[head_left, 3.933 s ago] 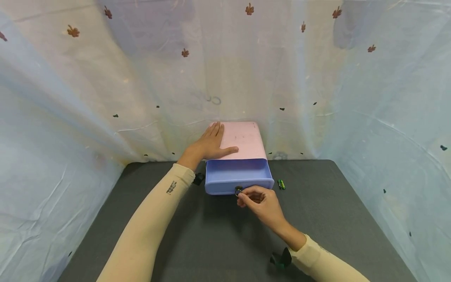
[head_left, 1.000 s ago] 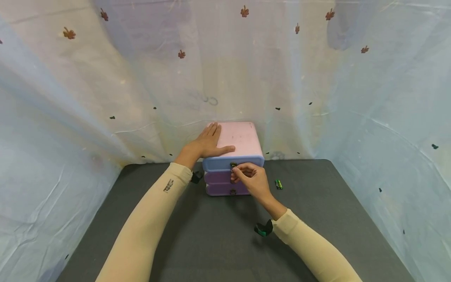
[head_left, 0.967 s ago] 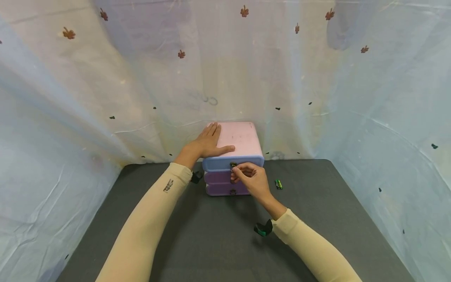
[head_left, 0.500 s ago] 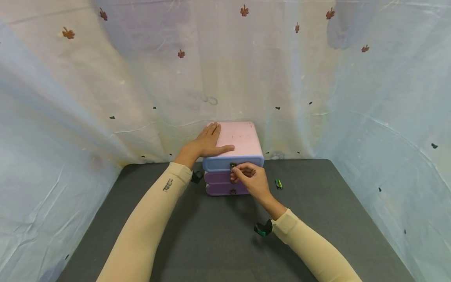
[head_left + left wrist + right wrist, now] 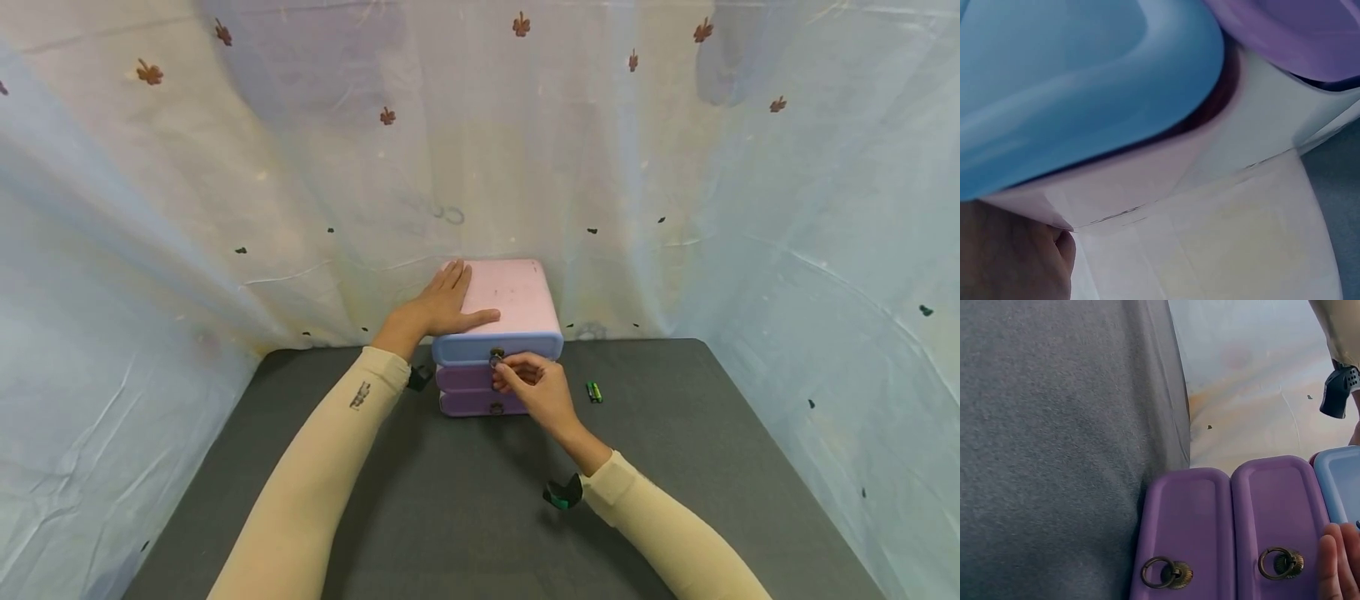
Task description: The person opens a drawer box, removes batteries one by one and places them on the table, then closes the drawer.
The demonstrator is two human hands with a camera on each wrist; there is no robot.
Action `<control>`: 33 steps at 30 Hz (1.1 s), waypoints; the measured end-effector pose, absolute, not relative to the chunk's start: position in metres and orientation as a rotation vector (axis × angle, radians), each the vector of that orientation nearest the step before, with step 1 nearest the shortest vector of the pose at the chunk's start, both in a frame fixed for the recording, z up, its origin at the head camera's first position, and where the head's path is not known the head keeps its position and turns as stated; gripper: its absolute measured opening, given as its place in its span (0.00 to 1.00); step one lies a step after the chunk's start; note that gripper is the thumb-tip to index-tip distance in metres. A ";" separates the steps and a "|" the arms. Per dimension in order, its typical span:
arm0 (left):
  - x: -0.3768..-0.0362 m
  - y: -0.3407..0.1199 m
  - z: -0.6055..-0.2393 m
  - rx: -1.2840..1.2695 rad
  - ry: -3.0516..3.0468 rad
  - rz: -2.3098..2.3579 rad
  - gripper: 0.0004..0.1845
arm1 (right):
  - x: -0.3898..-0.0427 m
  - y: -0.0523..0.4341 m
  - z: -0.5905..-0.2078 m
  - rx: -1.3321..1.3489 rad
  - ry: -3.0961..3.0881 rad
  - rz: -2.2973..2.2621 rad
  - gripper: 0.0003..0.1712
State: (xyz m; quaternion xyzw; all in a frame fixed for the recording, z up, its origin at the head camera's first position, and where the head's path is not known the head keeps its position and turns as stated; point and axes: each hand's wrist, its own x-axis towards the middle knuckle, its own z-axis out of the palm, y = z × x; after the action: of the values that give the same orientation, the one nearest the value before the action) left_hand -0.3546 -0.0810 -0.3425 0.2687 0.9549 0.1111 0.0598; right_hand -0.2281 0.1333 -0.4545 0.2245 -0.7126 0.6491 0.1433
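Note:
A small pink drawer cabinet [image 5: 510,292] stands at the back of the grey mat [image 5: 465,500]. Its blue top drawer [image 5: 465,348] is pushed in, with two purple drawers [image 5: 463,390] below it. My left hand [image 5: 438,307] rests flat on the cabinet's top, fingers straight. My right hand [image 5: 528,382] is at the blue drawer's front and pinches its brass ring pull [image 5: 495,358]. In the right wrist view both purple drawers [image 5: 1188,525] show their ring pulls [image 5: 1163,573], and my fingertips [image 5: 1335,562] sit by the blue drawer [image 5: 1338,481]. The left wrist view shows the blue drawer [image 5: 1085,94] close up.
Two green batteries [image 5: 593,392] lie on the mat just right of the cabinet. A pale flowered curtain [image 5: 225,183] encloses the mat at the back and on both sides. The cabinet stands against the back curtain.
The blue drawer stood pulled out 3.9 s ago and is now pushed in. Over the last second my right hand sank slightly at the ring pull; the left hand stayed put.

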 end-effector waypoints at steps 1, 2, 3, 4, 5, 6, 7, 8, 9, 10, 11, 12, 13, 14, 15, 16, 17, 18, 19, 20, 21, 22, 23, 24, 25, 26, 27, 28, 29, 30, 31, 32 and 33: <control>-0.354 -0.081 -0.342 0.815 2.891 0.336 0.64 | -0.227 0.134 -0.455 0.645 -2.055 1.879 0.06; -0.353 -0.081 -0.342 0.816 2.891 0.341 0.64 | -0.226 0.134 -0.456 0.641 -2.057 1.885 0.07; -0.353 -0.081 -0.341 0.813 2.891 0.342 0.64 | -0.225 0.135 -0.456 0.639 -2.061 1.889 0.07; -0.352 -0.081 -0.341 0.815 2.892 0.345 0.64 | -0.223 0.135 -0.457 0.632 -2.069 1.889 0.08; -0.353 -0.081 -0.341 0.816 2.893 0.348 0.64 | -0.222 0.136 -0.458 0.628 -2.077 1.888 0.08; -0.355 -0.081 -0.343 0.810 2.895 0.338 0.64 | -0.221 0.137 -0.459 0.624 -2.083 1.885 0.09; -0.355 -0.081 -0.343 0.811 2.896 0.336 0.65 | -0.221 0.138 -0.461 0.617 -2.092 1.882 0.09; -0.355 -0.081 -0.342 0.813 2.897 0.336 0.65 | -0.220 0.139 -0.463 0.611 -2.104 1.872 0.10; -0.354 -0.080 -0.342 0.812 2.898 0.331 0.65 | -0.219 0.140 -0.465 0.607 -2.115 1.863 0.10; -0.353 -0.080 -0.342 0.817 2.896 0.340 0.66 | -0.219 0.140 -0.467 0.602 -2.124 1.858 0.10; -0.353 -0.080 -0.341 0.816 2.895 0.333 0.66 | -0.218 0.141 -0.469 0.600 -2.132 1.854 0.10; -0.352 -0.080 -0.341 0.813 2.893 0.333 0.66 | -0.217 0.142 -0.471 0.591 -2.140 1.856 0.10; -0.352 -0.080 -0.341 0.812 2.890 0.335 0.66 | -0.217 0.142 -0.473 0.585 -2.145 1.862 0.11; -0.351 -0.080 -0.341 0.808 2.887 0.338 0.66 | -0.216 0.143 -0.474 0.582 -2.149 1.863 0.11; -0.351 -0.079 -0.340 0.803 2.884 0.339 0.65 | -0.215 0.143 -0.476 0.579 -2.149 1.870 0.11; -0.351 -0.079 -0.340 0.802 2.883 0.342 0.65 | -0.214 0.143 -0.477 0.572 -2.149 1.875 0.11; -0.351 -0.079 -0.340 0.795 2.884 0.334 0.64 | -0.214 0.144 -0.478 0.560 -2.153 1.876 0.12; -0.351 -0.079 -0.339 0.795 2.884 0.340 0.64 | -0.213 0.144 -0.479 0.545 -2.157 1.871 0.12; -0.350 -0.079 -0.339 0.795 2.885 0.340 0.63 | -0.213 0.144 -0.480 0.537 -2.159 1.864 0.12; -0.349 -0.079 -0.339 0.794 2.887 0.341 0.63 | -0.213 0.145 -0.482 0.520 -2.169 1.849 0.12; -0.349 -0.079 -0.338 0.799 2.889 0.338 0.63 | -0.213 0.145 -0.483 0.503 -2.176 1.836 0.13; -0.348 -0.079 -0.338 0.803 2.891 0.346 0.63 | -0.214 0.146 -0.484 0.482 -2.191 1.817 0.13; -0.347 -0.079 -0.337 0.807 2.893 0.350 0.63 | -0.214 0.146 -0.486 0.462 -2.207 1.799 0.13; -0.345 -0.079 -0.336 0.813 2.894 0.355 0.62 | -0.214 0.147 -0.487 0.446 -2.220 1.782 0.13; -0.344 -0.079 -0.336 0.817 2.897 0.353 0.62 | -0.214 0.147 -0.488 0.432 -2.232 1.772 0.13; -0.343 -0.079 -0.335 0.821 2.899 0.355 0.62 | -0.214 0.148 -0.490 0.419 -2.245 1.761 0.13; -0.343 -0.079 -0.335 0.825 2.901 0.358 0.62 | -0.214 0.148 -0.490 0.414 -2.250 1.756 0.14; -0.342 -0.079 -0.335 0.825 2.901 0.366 0.62 | -0.214 0.148 -0.491 0.410 -2.256 1.754 0.14; -0.342 -0.079 -0.335 0.820 2.900 0.359 0.62 | -0.213 0.148 -0.492 0.408 -2.258 1.751 0.15; -0.342 -0.079 -0.335 0.816 2.899 0.354 0.62 | -0.213 0.147 -0.493 0.407 -2.258 1.754 0.15; -0.342 -0.079 -0.336 0.810 2.897 0.351 0.62 | -0.213 0.147 -0.493 0.407 -2.258 1.756 0.15; -0.342 -0.079 -0.336 0.804 2.894 0.351 0.63 | -0.213 0.147 -0.494 0.405 -2.259 1.760 0.15; -0.343 -0.079 -0.336 0.803 2.892 0.352 0.63 | -0.212 0.146 -0.494 0.403 -2.260 1.766 0.15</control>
State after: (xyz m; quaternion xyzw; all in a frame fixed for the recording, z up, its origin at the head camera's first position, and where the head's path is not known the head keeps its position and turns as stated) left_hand -0.3431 -0.0786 -0.3360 0.2652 0.9553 0.1163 0.0600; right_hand -0.2124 0.1463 -0.4944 0.1380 -0.7745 0.6051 0.1223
